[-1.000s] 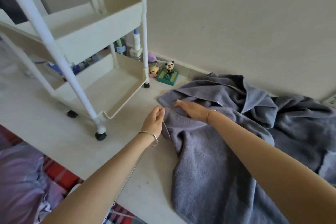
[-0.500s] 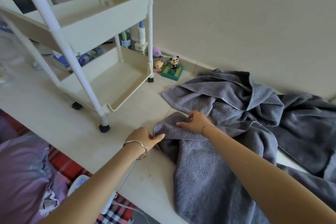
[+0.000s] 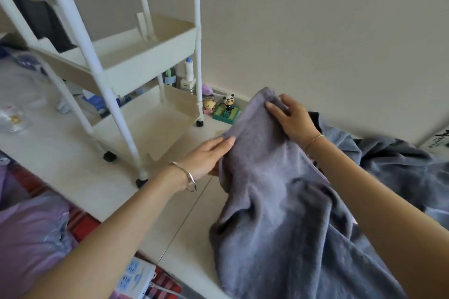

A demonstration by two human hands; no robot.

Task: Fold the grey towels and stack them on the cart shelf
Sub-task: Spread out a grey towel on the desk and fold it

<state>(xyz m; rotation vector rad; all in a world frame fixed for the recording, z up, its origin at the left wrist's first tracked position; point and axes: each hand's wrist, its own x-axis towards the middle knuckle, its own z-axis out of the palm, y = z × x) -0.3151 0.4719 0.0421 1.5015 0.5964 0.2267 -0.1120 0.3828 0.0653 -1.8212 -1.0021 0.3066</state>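
A person kneeling on a pale tiled floor holds a grey towel up by its top edge, seen from the head camera. The right hand clutches the raised far corner, fingers curled into the cloth. The left hand pinches the near edge lower down, fingers laid over the top and the thumb hidden beneath. The rest of the towel hangs and trails toward the camera. A heap of more grey towels lies crumpled by the wall on the right. The white cart stands to the left, its bottom shelf bare and near the left hand. A panda figure sits by the wall behind the cart, and a power strip lies at the lower edge.
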